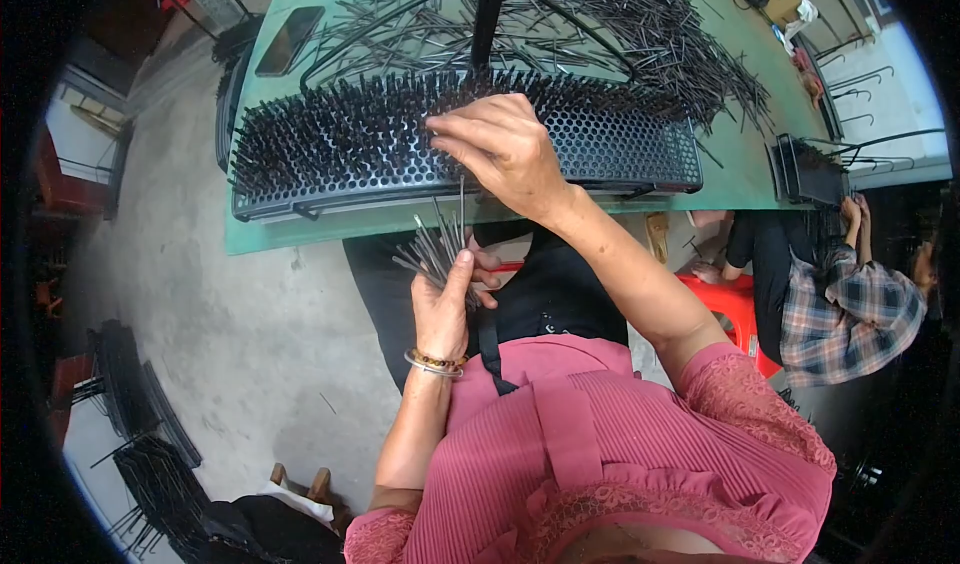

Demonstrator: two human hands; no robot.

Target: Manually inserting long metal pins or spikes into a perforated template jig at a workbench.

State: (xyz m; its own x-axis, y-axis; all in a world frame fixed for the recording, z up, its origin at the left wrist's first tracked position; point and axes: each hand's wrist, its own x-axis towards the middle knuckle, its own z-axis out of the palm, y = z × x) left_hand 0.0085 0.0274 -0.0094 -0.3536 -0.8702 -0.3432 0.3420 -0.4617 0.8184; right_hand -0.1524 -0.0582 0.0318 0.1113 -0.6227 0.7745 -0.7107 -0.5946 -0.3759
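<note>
My left hand (443, 309) is closed round a bundle of thin dark rods (436, 244), which fan out upward in front of my lap. Above a long black perforated rack (625, 149), my right hand (505, 154) is bent with its thumb and fingertips pinched together. What those fingertips hold, if anything, I cannot make out. Many upright dark rods (320, 139) stand in the rack's holes across its left part and along its back. Several rows of round holes show bare on the right part. My right hand hides some of the rack's middle.
Loose rods (650, 39) lie heaped on the green table (250, 239) behind the rack, around a black metal frame (487, 24). A phone (290, 42) lies at the left. A person in a plaid shirt (850, 309) sits at the right near a red stool (735, 309).
</note>
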